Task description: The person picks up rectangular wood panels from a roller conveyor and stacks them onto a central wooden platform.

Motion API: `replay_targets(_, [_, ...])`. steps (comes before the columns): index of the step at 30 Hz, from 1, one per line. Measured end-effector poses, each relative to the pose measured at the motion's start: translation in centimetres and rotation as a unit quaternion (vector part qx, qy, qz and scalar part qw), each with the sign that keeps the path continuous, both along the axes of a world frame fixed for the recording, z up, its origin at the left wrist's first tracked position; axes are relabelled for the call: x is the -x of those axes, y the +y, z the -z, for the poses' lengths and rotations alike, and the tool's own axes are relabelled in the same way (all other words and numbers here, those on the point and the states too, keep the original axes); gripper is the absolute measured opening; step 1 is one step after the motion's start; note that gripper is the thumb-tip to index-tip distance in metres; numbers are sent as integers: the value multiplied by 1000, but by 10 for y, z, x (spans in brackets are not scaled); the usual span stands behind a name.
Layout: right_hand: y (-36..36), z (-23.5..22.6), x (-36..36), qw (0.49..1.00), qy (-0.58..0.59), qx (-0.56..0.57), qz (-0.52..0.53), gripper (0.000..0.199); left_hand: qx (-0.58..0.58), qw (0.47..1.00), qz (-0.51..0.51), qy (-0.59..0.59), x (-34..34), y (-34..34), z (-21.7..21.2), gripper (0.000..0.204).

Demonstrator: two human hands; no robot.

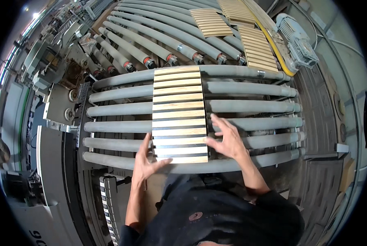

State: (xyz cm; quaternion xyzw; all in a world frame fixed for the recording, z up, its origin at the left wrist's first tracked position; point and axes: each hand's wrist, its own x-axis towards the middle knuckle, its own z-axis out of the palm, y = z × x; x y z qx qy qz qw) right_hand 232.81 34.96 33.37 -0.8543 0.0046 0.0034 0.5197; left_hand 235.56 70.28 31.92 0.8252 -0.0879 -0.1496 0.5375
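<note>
A long slatted wooden panel (178, 115), pale slats with dark gaps between them, lies lengthwise across the grey conveyor rollers (120, 108) in front of me. At its near left corner is my left hand (145, 162), fingers along the side edge and thumb stretched over the last slats. My right hand (227, 138) is at the panel's right side, fingers spread and thumb close to the edge; whether the thumb touches cannot be told. Neither hand is closed around the panel.
Beyond the near rollers, a second set of slanted rollers (150, 35) carries more slatted panels (257, 48) at the far right. A yellow rail (269, 37) and a grey motor (298, 41) stand beside them. Machinery (64, 78) lines the left side.
</note>
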Motion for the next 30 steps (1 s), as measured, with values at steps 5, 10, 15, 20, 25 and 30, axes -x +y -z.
replay_targets(5, [8,20,43,979,0,149,-140,129,-99,994,41,-9,15,-6,-2,132])
replay_targets(10, [16,41,54,982,-41,139,-118,121,-90,996,-13,-8,21,-25,-9,127])
replay_targets(15, [16,50,57,979,-119,137,-90,111,-102,995,-11,1,17,-29,-18,121])
replay_targets(20, [17,38,58,985,-97,125,-69,99,-108,994,-9,-11,14,-32,-16,118])
replay_targets(25, [10,15,59,993,-34,90,-68,95,-72,997,-7,4,15,-35,-35,116])
replay_targets(30, [11,15,64,995,3,68,-71,96,-59,998,-10,-6,24,-31,-41,111])
